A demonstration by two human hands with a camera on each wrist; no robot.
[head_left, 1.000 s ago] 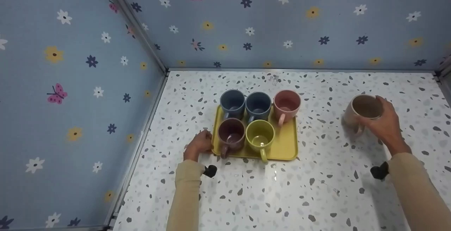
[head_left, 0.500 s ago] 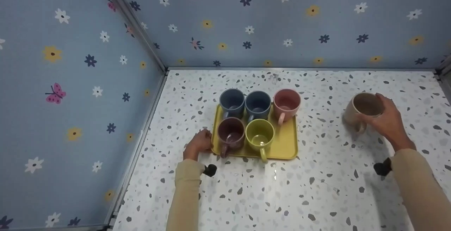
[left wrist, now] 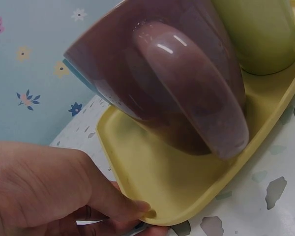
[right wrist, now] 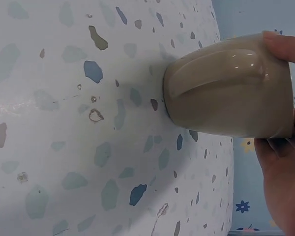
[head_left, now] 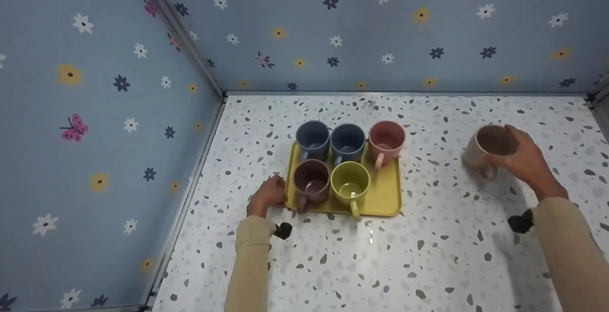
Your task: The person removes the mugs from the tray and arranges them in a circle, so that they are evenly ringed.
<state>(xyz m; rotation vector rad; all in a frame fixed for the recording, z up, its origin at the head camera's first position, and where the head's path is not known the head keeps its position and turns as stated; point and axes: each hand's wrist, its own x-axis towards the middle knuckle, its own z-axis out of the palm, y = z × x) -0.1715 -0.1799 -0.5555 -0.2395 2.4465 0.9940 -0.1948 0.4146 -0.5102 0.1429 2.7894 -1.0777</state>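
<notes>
Table (head_left: pixel 428 264) surface is white terrazzo with dark flecks, enclosed at 9 and 12 o'clock by blue walls (head_left: pixel 95 112) printed with flowers and butterflies. Yellow tray (head_left: pixel 387 193) lies near the table centre. It carries five mugs: two blue mugs (head_left: pixel 313 137) and one pink mug (head_left: pixel 387 139) in the 12 o'clock row, one maroon mug (head_left: pixel 311 179) and one green mug (head_left: pixel 350 182) in the 6 o'clock row. The tray corner at 4 o'clock is bare. Beige mug (head_left: pixel 490 148) is well apart from the tray, at 3 o'clock from it, base on or just above the table; contact cannot be confirmed. Right hand (head_left: pixel 525 162) grips the beige mug at its rim, fingers curled around it. Left hand (head_left: pixel 269 195) pinches the tray's 9 o'clock edge, just beside the maroon mug.
</notes>
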